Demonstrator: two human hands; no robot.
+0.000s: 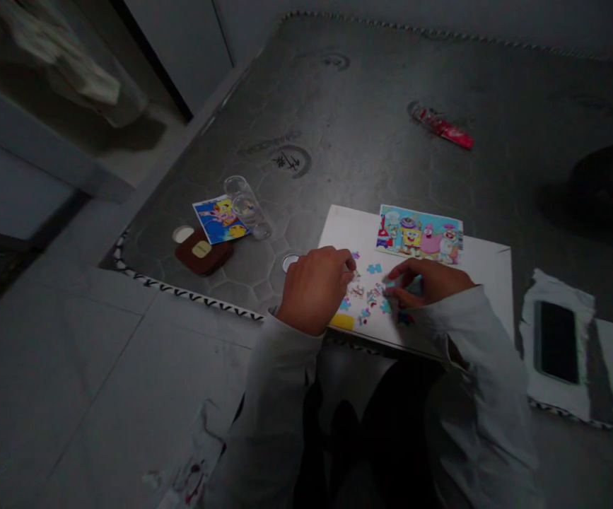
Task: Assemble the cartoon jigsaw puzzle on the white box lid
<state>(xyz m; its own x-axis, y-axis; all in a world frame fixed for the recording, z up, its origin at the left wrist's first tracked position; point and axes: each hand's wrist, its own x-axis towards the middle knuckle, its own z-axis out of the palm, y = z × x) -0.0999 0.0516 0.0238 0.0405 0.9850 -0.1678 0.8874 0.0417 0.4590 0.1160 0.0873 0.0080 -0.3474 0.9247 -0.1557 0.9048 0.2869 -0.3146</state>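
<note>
A white board [491, 283] bears several small jigsaw puzzle pieces [374, 268], mostly light blue with bits of pink and white. Above its left side, my left hand [314, 286] is curled with fingertips together among the pieces; whatever they hold is hidden. From the right, my right hand [436, 281] pinches what looks like a light-blue puzzle piece between thumb and fingers, over the loose pieces. A cartoon picture card [420, 235] lies flat at the board's far edge, beyond my right hand. A yellow patch [342, 322] shows at the near left corner.
Left on the dark grey mat [338, 141] are a second cartoon card [215, 223], a clear plastic tube [250, 208], a brown case [203, 251] and a round lid [289, 263]. A red wrapper [444, 129] lies farther back. On the right, a phone [558, 341] rests on white paper.
</note>
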